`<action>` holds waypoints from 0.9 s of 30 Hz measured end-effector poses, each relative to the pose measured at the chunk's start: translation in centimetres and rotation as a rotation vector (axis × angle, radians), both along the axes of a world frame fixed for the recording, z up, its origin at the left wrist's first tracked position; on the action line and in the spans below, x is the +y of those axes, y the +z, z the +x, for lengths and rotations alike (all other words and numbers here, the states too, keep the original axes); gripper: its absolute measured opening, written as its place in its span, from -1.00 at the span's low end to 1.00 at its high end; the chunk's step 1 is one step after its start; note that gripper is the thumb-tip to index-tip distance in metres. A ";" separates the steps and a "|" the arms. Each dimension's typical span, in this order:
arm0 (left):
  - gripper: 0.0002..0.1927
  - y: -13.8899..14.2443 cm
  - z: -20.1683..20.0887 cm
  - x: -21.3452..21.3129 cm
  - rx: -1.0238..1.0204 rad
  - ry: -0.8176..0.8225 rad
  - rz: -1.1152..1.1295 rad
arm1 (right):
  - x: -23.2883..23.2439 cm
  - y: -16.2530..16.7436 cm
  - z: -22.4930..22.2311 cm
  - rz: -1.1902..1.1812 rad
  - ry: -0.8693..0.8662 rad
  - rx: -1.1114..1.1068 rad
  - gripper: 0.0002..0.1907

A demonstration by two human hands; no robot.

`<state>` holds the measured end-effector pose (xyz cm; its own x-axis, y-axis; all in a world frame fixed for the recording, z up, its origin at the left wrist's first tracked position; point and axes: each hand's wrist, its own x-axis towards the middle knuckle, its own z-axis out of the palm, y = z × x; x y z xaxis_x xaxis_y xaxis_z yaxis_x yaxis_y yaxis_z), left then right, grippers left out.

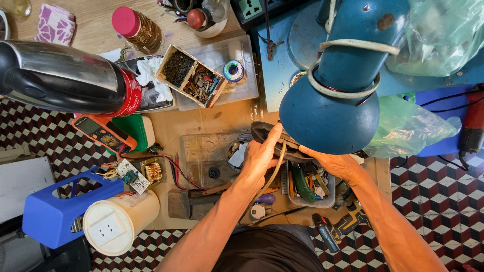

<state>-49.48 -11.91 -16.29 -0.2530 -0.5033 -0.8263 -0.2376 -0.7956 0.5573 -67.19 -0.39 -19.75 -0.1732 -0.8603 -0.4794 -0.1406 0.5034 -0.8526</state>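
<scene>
My left hand grips a dark, flat, curved appliance part at its left end, fingers wrapped over the top. A pale cord hangs from that part past my left wrist. My right hand holds the same part from the right, and its fingers are partly hidden under the blue lamp shade. Both hands hover over a low, cluttered wooden work table, just above a clear tray of tools.
A steel kettle lies at the left beside an orange multimeter and a small circuit board. A wooden box of screws, a blue stool, a white tub and a cordless drill surround the spot.
</scene>
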 end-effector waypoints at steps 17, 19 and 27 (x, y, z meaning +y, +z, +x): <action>-0.43 0.6 2.5 0.8 0.113 0.031 0.015 | 0.5 1.5 1.2 -0.230 0.185 0.218 -0.56; -0.44 0.6 2.8 1.1 0.128 0.020 0.010 | 0.6 2.0 1.5 -0.330 0.204 0.280 -0.57; -0.45 1.3 5.1 1.7 0.359 0.094 0.013 | 0.7 5.3 4.0 -0.499 0.269 0.540 -0.49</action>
